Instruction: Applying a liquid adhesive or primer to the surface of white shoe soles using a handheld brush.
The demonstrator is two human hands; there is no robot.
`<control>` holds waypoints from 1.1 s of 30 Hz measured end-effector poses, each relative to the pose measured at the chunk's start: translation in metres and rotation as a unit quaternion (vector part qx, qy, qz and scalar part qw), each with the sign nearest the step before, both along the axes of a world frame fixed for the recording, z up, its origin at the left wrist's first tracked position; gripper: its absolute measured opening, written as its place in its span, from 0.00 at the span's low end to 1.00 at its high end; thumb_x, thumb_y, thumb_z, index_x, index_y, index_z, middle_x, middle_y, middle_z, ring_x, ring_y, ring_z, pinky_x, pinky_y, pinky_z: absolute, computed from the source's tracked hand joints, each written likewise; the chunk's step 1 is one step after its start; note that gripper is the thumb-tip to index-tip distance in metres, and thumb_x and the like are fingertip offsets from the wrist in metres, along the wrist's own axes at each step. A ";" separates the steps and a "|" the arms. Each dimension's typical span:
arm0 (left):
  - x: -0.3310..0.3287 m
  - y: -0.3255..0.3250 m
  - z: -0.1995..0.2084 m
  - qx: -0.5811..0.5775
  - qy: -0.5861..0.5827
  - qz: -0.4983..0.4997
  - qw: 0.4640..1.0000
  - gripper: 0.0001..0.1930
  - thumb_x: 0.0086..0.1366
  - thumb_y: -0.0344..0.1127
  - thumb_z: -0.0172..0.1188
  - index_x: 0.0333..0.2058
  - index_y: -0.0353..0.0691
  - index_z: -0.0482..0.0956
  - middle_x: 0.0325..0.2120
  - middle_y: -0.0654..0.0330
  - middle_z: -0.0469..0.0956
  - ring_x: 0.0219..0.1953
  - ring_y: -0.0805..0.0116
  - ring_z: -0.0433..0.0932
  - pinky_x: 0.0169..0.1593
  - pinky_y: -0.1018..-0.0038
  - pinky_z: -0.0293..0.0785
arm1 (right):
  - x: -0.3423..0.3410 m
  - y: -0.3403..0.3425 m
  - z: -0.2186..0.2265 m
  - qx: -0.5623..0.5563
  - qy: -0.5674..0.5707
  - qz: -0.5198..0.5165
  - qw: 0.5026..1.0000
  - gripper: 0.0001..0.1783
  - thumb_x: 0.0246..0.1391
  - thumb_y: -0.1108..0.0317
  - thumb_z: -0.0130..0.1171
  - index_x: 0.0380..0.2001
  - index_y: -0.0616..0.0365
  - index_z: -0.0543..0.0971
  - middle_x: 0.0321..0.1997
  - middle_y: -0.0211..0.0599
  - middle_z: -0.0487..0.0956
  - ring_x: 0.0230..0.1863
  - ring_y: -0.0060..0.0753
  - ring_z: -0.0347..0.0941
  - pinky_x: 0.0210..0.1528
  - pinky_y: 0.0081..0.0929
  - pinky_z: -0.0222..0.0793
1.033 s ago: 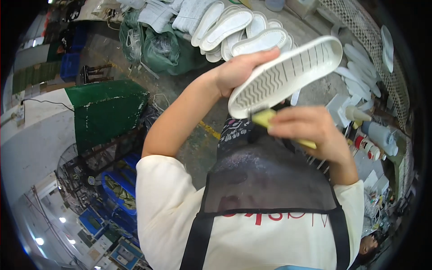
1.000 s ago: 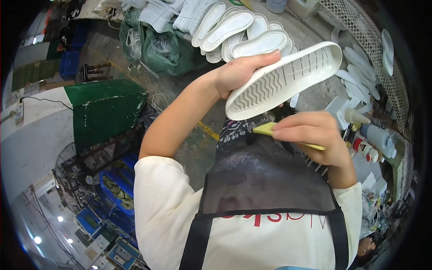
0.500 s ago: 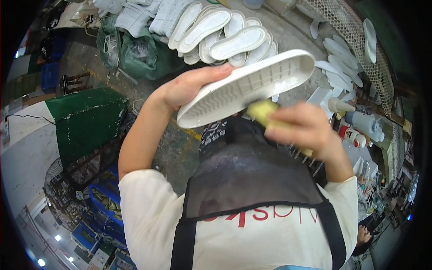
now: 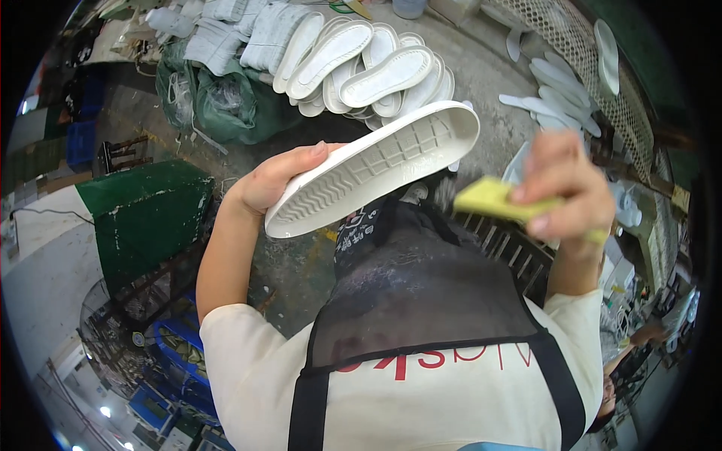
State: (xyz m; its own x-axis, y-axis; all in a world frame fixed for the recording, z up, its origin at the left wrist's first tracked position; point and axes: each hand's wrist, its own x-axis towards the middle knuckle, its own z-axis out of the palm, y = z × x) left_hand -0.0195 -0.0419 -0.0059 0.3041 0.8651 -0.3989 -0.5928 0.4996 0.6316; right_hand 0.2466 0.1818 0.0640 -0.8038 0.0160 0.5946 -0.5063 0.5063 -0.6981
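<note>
A white shoe sole (image 4: 368, 169) is held tilted in front of me, its raised rim around a hollow with wavy ridges and a grid. My left hand (image 4: 280, 177) grips it near its lower left end, thumb over the upper edge and the other fingers hidden behind it. To the right, apart from the sole, my right hand (image 4: 560, 188) is closed around a flat yellow tool (image 4: 489, 197). That hand is smeared by motion. One end of the tool points toward the sole; I cannot make out its exact kind.
Many white soles (image 4: 387, 75) lie piled on the grey bench beyond the sole. Stacked grey-white pieces (image 4: 274, 37) and a green bag (image 4: 229, 105) are to their left. More white pieces (image 4: 560, 90) lie by a mesh panel (image 4: 602, 83). A person (image 4: 608, 391) shows at lower right.
My right hand and the yellow tool have moved right and away from the sole's hollow. My left hand has shifted left and slightly down with the sole.
</note>
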 end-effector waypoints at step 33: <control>0.022 0.094 -0.116 -0.129 -0.068 0.347 0.927 0.39 0.66 0.64 0.31 0.60 0.34 0.59 0.50 0.43 0.70 0.45 0.51 0.76 0.45 0.59 0.78 | 0.011 0.030 -0.391 -0.620 -0.138 -0.614 0.468 0.11 0.51 0.76 0.58 0.39 0.54 0.76 0.29 0.34 0.77 0.18 0.24 0.69 0.17 0.22 0.64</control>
